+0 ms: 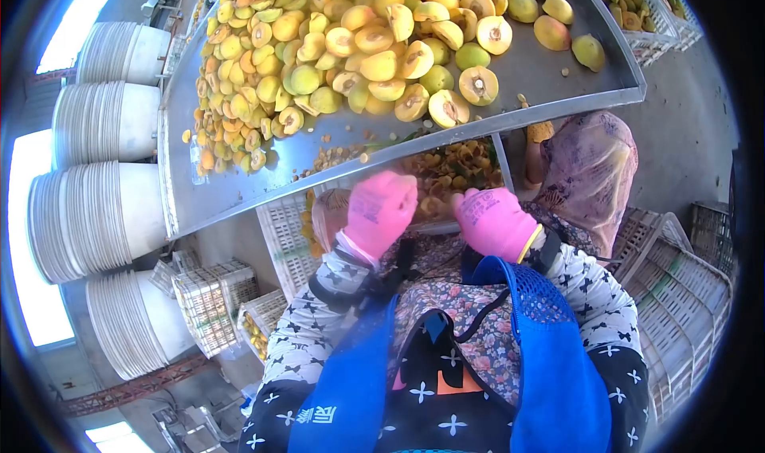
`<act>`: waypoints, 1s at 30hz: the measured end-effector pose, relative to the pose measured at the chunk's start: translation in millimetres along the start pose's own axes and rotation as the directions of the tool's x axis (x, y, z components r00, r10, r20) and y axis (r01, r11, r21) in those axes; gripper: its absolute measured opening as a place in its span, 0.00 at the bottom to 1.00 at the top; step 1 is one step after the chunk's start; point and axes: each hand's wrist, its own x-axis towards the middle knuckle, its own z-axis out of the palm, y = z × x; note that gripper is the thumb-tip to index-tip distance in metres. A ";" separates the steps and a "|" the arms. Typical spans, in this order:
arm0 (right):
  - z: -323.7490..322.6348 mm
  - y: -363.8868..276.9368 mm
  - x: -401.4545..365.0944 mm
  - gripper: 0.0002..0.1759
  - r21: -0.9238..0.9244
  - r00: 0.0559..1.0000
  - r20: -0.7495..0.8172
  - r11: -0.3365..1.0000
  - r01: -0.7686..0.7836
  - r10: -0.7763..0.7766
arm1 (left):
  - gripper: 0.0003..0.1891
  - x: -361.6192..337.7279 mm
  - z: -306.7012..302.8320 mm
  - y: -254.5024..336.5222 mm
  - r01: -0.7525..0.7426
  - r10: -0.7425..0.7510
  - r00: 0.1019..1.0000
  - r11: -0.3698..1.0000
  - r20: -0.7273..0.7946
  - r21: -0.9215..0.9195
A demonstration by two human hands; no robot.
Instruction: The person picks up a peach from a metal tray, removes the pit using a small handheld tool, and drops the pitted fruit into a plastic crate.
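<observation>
1. The fruit half nearest the near rim lies on the metal surface, ahead of the gap between the hands, beyond the raised rim; neither hand is clearly nearer.
2. Its long axis seems to slant from far left to near right, across the forward line of the forearms.
3. The left hand, in a pink glove, has its fingers curled in; it is blurred, so whether the grip clasps anything cannot be told.
4. The right hand, also in a pink glove, has its fingers bent and drawn together, pointing toward the left hand; whether anything sits in that grip cannot be told either. The hands are apart, both on the wearer's side of the rim.
5. The fruit half shows a pale yellow cut face, turned up, with a brownish centre. Similar halves and rounded, yellow-green fruit lie about it, and a dense heap spreads to the left.
6. Below the rim, beyond the hands, are orange-brown scraps; a co-worker's covered head is to the right.
</observation>
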 end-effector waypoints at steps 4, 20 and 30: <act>12.3 1.8 -0.8 0.11 0.079 0.947 -0.317 0.994 0.082 -0.053 | 0.09 17.7 -21.8 -5.3 -0.060 0.051 0.991 0.996 -0.125 -0.069; -31.1 0.1 -27.8 0.15 0.424 0.848 -0.516 0.897 0.129 0.122 | 0.20 142.1 16.3 -1.6 0.060 -0.095 0.975 0.982 0.199 0.179; -50.2 -4.0 -12.2 0.19 0.827 0.743 -0.436 0.552 0.108 0.509 | 0.24 106.1 -8.0 -16.7 0.287 -0.294 0.951 0.712 0.099 -0.641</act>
